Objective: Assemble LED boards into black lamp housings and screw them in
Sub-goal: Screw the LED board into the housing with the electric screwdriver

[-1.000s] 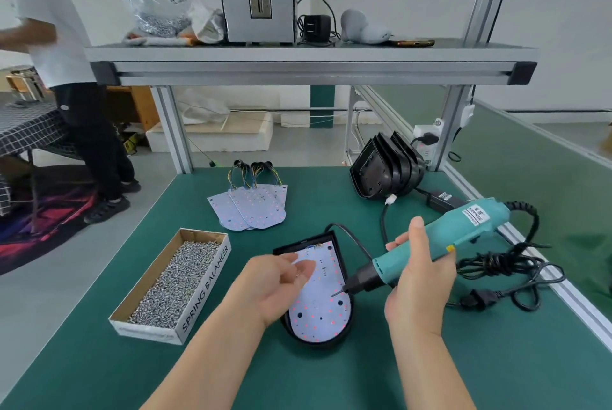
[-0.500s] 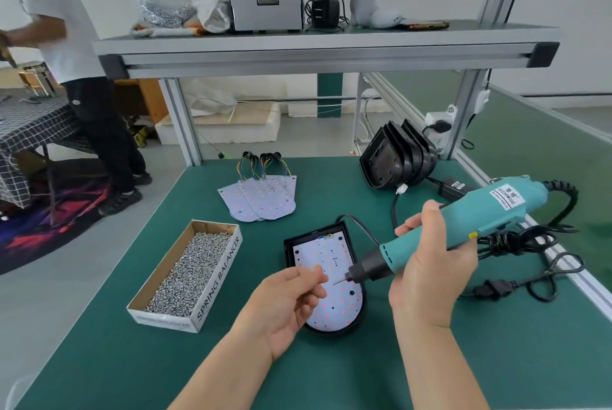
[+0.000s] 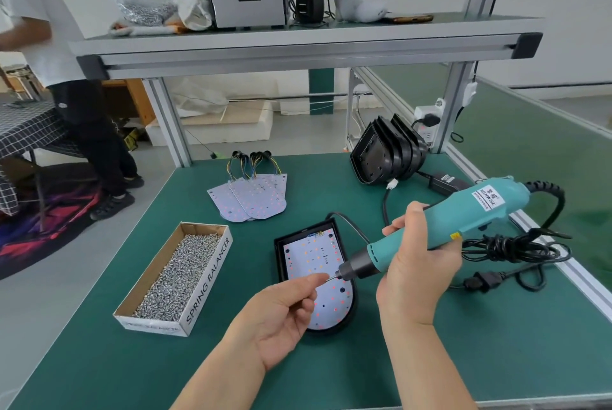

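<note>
A black lamp housing (image 3: 280,260) lies flat on the green mat with a white LED board (image 3: 311,257) seated inside it. My right hand (image 3: 417,273) grips a teal electric screwdriver (image 3: 463,214), its bit pointing left over the board. My left hand (image 3: 281,313) is raised above the housing's near end, thumb and forefinger pinched at the bit's tip; a screw (image 3: 328,278) seems to sit between them, too small to be sure. A fan of spare LED boards (image 3: 251,199) with wires lies further back. Several empty black housings (image 3: 387,158) are stacked at the back right.
A cardboard box of screws (image 3: 175,277) stands left of the housing. The screwdriver's coiled cord and a bundled cable (image 3: 510,247) lie at the right edge. An aluminium shelf (image 3: 298,48) spans overhead. A person (image 3: 66,88) stands at the far left beyond the table.
My left hand has lifted from the board and brought its pinched fingers up to the screwdriver's bit. My right hand has raised the screwdriver slightly. The view has tilted and moved closer.
</note>
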{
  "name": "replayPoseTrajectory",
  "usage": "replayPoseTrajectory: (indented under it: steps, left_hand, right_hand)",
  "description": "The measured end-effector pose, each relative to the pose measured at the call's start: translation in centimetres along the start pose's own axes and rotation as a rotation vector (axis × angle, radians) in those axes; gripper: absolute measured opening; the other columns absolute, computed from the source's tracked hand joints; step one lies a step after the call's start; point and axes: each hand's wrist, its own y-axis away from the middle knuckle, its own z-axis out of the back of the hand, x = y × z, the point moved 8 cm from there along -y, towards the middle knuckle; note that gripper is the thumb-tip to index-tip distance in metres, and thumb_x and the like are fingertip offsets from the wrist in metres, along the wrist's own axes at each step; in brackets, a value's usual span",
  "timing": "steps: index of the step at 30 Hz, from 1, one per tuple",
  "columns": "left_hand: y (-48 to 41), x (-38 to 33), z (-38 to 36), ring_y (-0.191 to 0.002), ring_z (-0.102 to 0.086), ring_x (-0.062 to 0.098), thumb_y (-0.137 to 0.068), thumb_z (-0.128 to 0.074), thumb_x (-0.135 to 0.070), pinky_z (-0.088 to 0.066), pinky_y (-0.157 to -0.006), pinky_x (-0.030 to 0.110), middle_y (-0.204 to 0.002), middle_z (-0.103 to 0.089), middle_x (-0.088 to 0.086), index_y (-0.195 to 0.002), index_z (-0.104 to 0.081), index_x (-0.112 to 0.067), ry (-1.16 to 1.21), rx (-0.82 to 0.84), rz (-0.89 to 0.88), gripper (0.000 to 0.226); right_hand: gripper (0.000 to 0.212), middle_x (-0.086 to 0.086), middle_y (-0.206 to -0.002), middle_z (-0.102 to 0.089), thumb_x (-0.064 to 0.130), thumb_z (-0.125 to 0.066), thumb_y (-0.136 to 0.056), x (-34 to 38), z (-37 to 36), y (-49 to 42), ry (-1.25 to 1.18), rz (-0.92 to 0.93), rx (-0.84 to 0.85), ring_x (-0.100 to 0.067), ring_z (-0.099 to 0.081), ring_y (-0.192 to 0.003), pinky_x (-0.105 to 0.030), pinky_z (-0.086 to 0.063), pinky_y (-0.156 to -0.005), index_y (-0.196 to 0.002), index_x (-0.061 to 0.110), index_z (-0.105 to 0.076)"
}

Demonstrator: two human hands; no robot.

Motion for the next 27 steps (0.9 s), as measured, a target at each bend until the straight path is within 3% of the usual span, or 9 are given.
replayPoseTrajectory:
  steps: [5, 8, 20, 27]
  left_hand:
    - [0.04, 0.16, -0.64, -0.059, -0.064, 0.014, -0.064, -0.076, 0.0, -0.055, -0.05, 0.018, -0.078, -0.066, 0.016, -0.102, -0.072, 0.014, 0.144, 0.099, 0.03, 0.041]
    - [-0.07, 0.15, -0.59, -0.062, -0.067, 0.017, -0.069, -0.073, 0.006, -0.056, -0.052, 0.019, -0.082, -0.067, 0.02, -0.101, -0.071, 0.017, 0.149, 0.103, 0.006, 0.033]
    - [0.02, 0.57, -0.19, -0.069, -0.074, 0.026, -0.063, -0.072, 0.011, -0.057, -0.051, 0.021, -0.083, -0.07, 0.025, -0.075, -0.076, 0.01, 0.179, 0.046, -0.007, 0.013]
    - [0.25, 0.66, -0.24, -0.07, -0.075, 0.027, -0.06, -0.072, 0.011, -0.058, -0.05, 0.021, -0.085, -0.071, 0.025, -0.081, -0.075, 0.013, 0.238, 0.049, 0.016, 0.021]
  right_hand:
    - [0.009, 0.006, -0.063, -0.063, 0.023, -0.067, -0.087, -0.19, 0.09, 0.12, -0.004, -0.009, 0.003, -0.013, -0.062, -0.058, -0.018, -0.05, -0.057, -0.09, 0.021, -0.059]
    - [0.01, 0.007, -0.062, -0.063, 0.024, -0.068, -0.086, -0.34, -0.02, 0.29, -0.012, -0.017, 0.004, -0.014, -0.061, -0.057, -0.018, -0.05, -0.056, -0.09, 0.02, -0.059]
    - [0.009, 0.007, -0.06, -0.061, 0.021, -0.067, -0.087, -0.14, -0.44, 0.62, -0.01, -0.014, 0.033, -0.014, -0.06, -0.055, -0.018, -0.049, -0.055, -0.088, 0.019, -0.058]
    - [0.009, 0.007, -0.061, -0.062, 0.023, -0.067, -0.085, 0.56, -0.58, 0.82, -0.031, -0.002, 0.029, -0.013, -0.06, -0.055, -0.019, -0.05, -0.055, -0.088, 0.021, -0.059]
